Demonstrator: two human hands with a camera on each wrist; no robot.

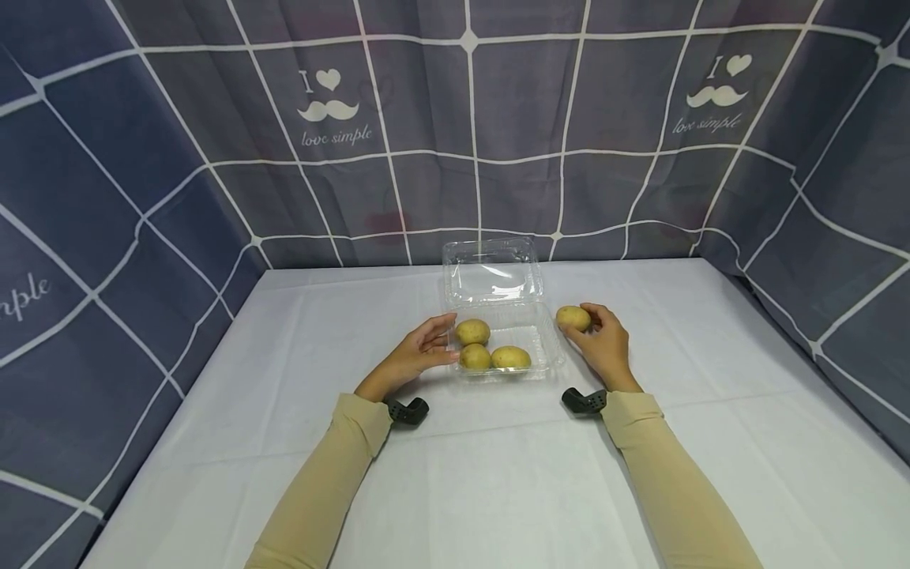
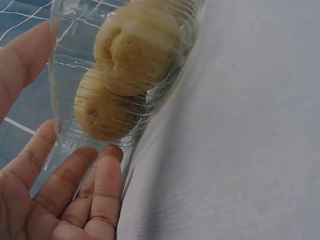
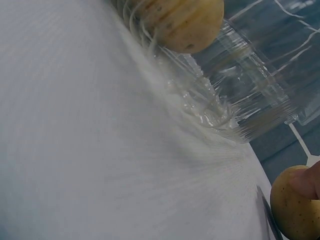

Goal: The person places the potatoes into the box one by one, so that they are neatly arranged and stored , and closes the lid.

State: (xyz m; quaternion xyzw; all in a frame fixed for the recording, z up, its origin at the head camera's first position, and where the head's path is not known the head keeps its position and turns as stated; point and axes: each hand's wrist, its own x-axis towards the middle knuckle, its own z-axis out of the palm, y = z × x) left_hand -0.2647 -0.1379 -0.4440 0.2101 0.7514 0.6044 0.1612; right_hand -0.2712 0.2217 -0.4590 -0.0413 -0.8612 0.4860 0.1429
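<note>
A clear plastic clamshell box sits on the table with its transparent lid raised at the back. Three potatoes lie in it: one at the back left, one at the front left and one at the front middle. My left hand is at the box's left side, its fingers loosely extended along the wall; the left wrist view shows thumb and fingers about the rim. Right of the box, my right hand pinches a potato between thumb and fingers.
A white cloth covers the table. Dark grid-patterned curtains stand behind it and on both sides. Each wrist wears a black camera mount, one on the left and one on the right.
</note>
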